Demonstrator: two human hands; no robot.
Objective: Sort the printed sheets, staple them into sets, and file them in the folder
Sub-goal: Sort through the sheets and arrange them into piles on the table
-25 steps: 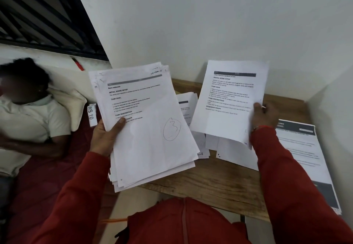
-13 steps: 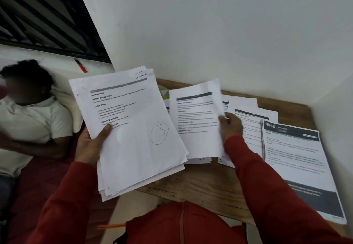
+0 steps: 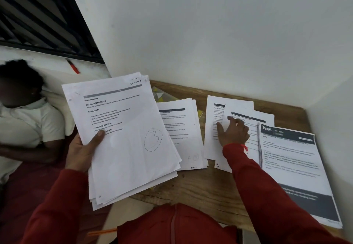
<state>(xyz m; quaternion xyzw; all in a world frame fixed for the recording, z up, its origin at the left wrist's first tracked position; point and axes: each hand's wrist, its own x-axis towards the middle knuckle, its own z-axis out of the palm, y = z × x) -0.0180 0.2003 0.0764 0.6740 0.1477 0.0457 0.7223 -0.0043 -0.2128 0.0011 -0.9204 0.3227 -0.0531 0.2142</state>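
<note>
Meanwhile left hand (image 3: 82, 148) grips the sheet stack (image 3: 124, 138); right hand (image 3: 234, 132) presses table sheets (image 3: 214, 129), fingers spread.

"TASK GOAL", circled "3" on held sheets (image 3: 122, 138); "946 KITCHEN" on right stack (image 3: 294, 159)

Table (image 3: 200, 186): bare wood along the near edge, between the held stack (image 3: 124, 138) and the dark-header pile (image 3: 298, 167); open room there. Narrow wood gap between the middle pile (image 3: 183, 135) and the right sheets (image 3: 214, 129). Back and right hemmed by walls (image 3: 210, 33), meeting at the corner. Left hand (image 3: 82, 148) holds the stack over the table's left edge, blocking that side. Right hand (image 3: 233, 131) flat on the right sheets. Person lying (image 3: 24, 121) beyond, left.
</note>
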